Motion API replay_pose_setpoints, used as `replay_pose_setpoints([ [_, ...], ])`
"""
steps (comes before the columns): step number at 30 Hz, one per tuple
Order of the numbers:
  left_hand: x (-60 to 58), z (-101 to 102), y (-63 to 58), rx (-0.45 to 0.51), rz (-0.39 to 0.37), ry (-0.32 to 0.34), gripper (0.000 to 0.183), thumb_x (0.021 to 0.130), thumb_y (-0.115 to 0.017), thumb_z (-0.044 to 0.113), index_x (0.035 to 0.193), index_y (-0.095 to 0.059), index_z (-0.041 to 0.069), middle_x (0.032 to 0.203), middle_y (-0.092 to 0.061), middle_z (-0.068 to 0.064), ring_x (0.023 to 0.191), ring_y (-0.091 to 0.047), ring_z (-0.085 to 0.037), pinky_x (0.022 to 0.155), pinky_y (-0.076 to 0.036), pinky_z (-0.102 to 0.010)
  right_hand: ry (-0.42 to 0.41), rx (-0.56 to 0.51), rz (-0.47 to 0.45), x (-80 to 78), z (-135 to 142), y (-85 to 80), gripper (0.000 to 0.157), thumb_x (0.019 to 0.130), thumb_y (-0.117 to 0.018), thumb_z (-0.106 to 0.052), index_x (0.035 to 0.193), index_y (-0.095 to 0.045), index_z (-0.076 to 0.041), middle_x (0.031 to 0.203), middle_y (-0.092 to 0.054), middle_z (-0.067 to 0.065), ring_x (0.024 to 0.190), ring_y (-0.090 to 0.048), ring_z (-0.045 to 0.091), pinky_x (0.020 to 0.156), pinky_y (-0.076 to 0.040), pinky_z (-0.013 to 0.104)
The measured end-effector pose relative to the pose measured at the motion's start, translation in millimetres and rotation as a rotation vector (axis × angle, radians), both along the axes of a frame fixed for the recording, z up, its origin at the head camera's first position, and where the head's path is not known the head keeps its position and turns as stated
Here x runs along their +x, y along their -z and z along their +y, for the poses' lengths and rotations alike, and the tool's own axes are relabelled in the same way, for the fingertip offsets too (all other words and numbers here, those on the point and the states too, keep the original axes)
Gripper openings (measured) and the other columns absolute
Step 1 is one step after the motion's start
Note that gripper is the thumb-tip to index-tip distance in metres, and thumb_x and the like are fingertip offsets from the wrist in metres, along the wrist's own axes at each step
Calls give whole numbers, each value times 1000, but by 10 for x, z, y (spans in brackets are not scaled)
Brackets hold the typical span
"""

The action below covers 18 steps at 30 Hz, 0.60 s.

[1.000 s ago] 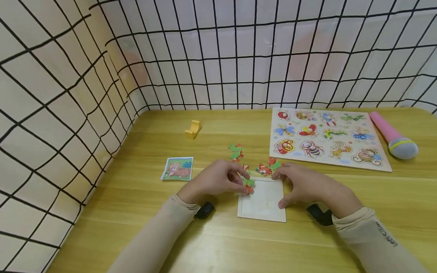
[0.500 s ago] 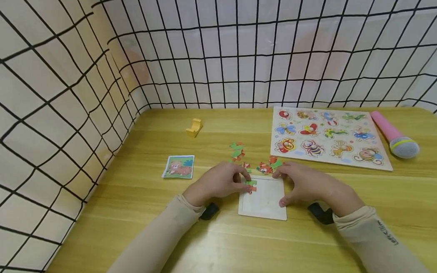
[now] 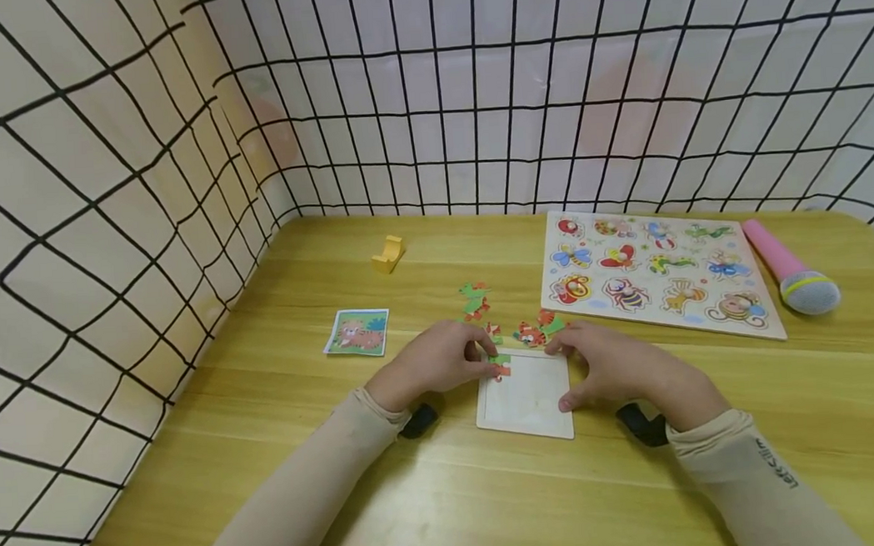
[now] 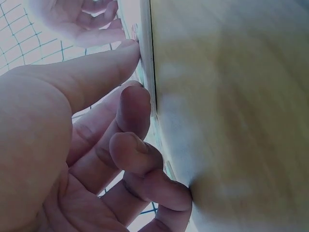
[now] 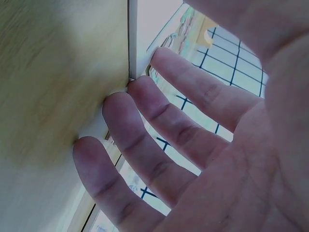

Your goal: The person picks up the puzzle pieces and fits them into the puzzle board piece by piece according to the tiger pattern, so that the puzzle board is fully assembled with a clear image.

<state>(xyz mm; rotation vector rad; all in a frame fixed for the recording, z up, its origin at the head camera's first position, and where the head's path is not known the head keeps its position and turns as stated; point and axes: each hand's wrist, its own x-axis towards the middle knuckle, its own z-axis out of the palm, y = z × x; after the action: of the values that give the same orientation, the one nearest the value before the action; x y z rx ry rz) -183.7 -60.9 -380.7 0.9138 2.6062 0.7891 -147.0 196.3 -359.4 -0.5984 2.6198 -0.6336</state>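
Observation:
In the head view, my left hand (image 3: 437,361) pinches a green-and-orange jigsaw piece (image 3: 502,367) between thumb and fingers. That piece sits at the far left corner of a pale square puzzle tray (image 3: 529,401). With spread, fairly straight fingers, my right hand (image 3: 623,370) touches the tray's far right corner, its thumb on the right edge. Past the tray's far edge lie loose orange tiger pieces (image 3: 533,336) and green-and-red pieces (image 3: 474,298). From the left wrist, the thumb (image 4: 108,67) is at the tray's edge; the piece itself is mostly hidden there.
A small tiger picture card (image 3: 359,334) lies left of the hands. Farther back is a yellow curved block (image 3: 388,254). An insect peg puzzle board (image 3: 655,272) and a pink toy microphone (image 3: 791,268) occupy the right rear. Black netting (image 3: 457,113) bounds the table's back and left.
My left hand has brought the jigsaw piece in against the tray's far left corner, shifting it slightly away from me lately. The right hand has stayed at the tray's right side.

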Motion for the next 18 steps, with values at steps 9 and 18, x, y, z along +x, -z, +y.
replay_pose_setpoints([
  [9,29,13,-15,-4,-5,-25,20,89,-80,32,97,-74,14,65,-61,6,57,-51,-8,56,-43,-24,13,3,-13,-1,3,-2,69,73,-91,-39,126,-61,-7,114,-56,7,106,-55,27,95,-45,50],
  [18,68,43,-41,-35,15,-34,18,90,-79,30,96,-72,14,63,-59,5,55,-50,-9,55,-42,-25,10,-3,-23,9,-13,-23,69,73,-91,-38,126,-62,-5,114,-56,8,105,-55,27,94,-45,51],
])
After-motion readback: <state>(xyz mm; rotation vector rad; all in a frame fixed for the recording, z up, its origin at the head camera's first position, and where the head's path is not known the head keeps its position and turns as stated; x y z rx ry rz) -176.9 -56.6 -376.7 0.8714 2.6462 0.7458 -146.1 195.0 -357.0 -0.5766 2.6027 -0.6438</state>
